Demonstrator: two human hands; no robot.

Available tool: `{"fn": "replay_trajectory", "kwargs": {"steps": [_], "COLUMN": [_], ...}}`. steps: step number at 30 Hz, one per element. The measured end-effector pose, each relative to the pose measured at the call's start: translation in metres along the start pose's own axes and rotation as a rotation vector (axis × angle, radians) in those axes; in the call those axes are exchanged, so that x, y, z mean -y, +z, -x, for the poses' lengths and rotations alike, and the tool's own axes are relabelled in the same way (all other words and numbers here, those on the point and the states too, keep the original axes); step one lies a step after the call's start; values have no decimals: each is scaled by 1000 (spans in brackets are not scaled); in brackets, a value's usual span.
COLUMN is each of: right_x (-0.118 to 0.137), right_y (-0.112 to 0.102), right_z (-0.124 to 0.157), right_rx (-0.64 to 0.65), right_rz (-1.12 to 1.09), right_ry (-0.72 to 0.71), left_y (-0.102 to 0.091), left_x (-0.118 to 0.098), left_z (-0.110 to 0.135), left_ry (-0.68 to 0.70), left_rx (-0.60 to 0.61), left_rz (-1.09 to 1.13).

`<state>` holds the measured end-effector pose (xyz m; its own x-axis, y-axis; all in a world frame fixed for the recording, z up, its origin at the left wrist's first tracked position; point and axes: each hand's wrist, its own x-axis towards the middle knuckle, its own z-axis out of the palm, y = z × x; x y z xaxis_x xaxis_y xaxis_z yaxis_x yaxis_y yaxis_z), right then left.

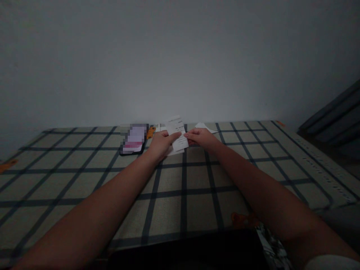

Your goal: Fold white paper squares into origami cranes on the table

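Between my two hands is a white printed paper slip (177, 127), raised a little and tilted, with lines of dark text too small to read. My left hand (162, 144) grips its left side, thumb on the printed face. With thumb and fingers pinched together, my right hand (200, 137) holds the slip's right edge. Under the slip and my left hand lies another white paper (176, 152), mostly covered. More white paper (203, 126) lies just behind my right hand, partly hidden by it.
A phone with a dark case (134, 139), its screen lit and blurred, lies left of my hands. The checked tablecloth (194, 180) covers the table, which meets a plain wall (180, 60). Dark slatted furniture (334, 108) stands at the right.
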<state>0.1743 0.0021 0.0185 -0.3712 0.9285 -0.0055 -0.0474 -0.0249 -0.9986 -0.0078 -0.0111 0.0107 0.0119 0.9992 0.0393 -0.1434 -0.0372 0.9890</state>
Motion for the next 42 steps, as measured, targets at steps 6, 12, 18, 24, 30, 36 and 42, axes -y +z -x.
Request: {"fn": "replay_trajectory", "kwargs": {"steps": [6, 12, 18, 24, 30, 36, 42], "right_x": [1, 0, 1, 4, 6, 7, 2], "right_y": [1, -1, -3, -1, -1, 2, 3], "right_z": [0, 2, 2, 3, 3, 2, 0], "right_rx": [5, 58, 71, 39, 41, -45, -84], "right_rz": [49, 94, 125, 146, 166, 85, 33], "right_ry": [31, 30, 31, 47, 36, -97, -211], "left_y": [5, 7, 7, 4, 2, -1, 0], "left_x": [-4, -9, -9, -5, -4, -3, -6], "left_z": [3, 5, 4, 1, 0, 3, 9], "left_ry": [2, 69, 89, 106, 135, 183, 229], "left_rx": [-57, -84, -131, -149, -123, -64, -13], "left_rz": [96, 211, 184, 163, 94, -88, -269]}}
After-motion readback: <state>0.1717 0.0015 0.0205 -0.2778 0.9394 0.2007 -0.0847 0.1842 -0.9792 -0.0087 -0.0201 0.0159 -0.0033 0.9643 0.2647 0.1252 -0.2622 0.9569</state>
